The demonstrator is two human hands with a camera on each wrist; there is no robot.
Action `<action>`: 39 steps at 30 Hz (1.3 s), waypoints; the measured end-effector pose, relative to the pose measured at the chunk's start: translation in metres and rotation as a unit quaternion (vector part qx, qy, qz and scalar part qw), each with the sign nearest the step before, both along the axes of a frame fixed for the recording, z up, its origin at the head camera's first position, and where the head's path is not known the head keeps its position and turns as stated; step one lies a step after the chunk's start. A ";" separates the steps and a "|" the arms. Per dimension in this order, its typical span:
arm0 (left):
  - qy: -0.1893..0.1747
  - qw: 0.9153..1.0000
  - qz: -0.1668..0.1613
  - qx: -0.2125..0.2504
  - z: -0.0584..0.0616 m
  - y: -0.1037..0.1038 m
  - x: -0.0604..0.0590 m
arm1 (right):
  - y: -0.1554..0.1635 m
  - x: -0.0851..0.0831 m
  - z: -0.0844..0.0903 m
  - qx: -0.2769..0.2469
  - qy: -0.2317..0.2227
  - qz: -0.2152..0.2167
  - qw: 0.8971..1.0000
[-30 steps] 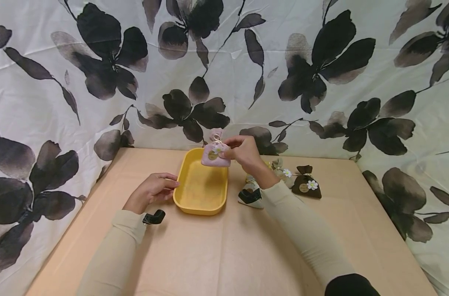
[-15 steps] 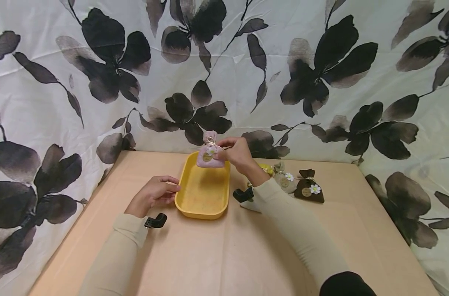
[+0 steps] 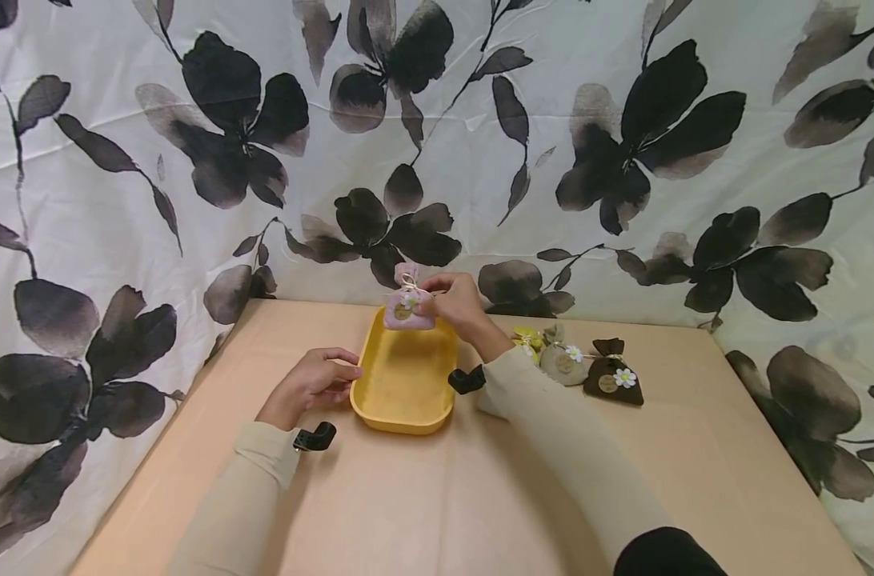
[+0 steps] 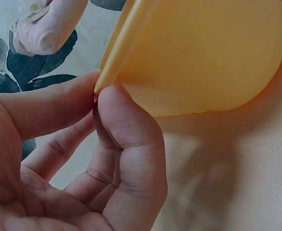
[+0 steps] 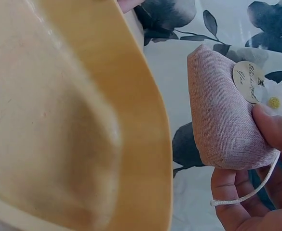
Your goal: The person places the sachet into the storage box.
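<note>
A yellow oblong tray [image 3: 376, 392] lies on the tan table. My left hand [image 3: 314, 382] pinches its left rim [image 4: 113, 57] between thumb and forefinger. My right hand [image 3: 455, 304] holds a small pink fabric pouch [image 3: 406, 312] with a white daisy and a round tag, above the tray's far end. In the right wrist view the pink pouch [image 5: 222, 125] hangs beside the tray's rim [image 5: 150, 139], gripped by thumb and fingers, a white string trailing below. The inside of the tray looks bare.
Right of the tray lie more pouches: a yellow-green pouch [image 3: 527, 338], a beige pouch [image 3: 563, 364] and a dark brown pouch [image 3: 612, 380], each with a daisy. A floral black-and-white cloth [image 3: 624, 160] hangs behind and at both sides of the table.
My right hand has carried the pink pouch slightly left and farther back over the tray's far end. The left hand stays on the tray's rim. The head view has shifted a little.
</note>
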State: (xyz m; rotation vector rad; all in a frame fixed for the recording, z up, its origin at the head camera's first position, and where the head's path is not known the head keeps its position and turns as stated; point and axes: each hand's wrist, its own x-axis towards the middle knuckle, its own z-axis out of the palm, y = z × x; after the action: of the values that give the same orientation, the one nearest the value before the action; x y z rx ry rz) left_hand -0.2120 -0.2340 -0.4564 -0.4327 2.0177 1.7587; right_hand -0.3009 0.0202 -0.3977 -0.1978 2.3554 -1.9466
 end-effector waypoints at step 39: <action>-0.001 1.000 0.019 0.015 -0.005 0.002 0.006 | -0.027 -0.010 -0.033 0.090 0.009 -0.054 0.994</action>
State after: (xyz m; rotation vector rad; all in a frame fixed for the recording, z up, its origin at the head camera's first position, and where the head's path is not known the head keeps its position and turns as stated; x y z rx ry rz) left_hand -0.2062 -0.2322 -0.4610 -0.4658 1.9920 1.8090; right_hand -0.3108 -0.0063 -0.4306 -0.0775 2.5871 -1.7666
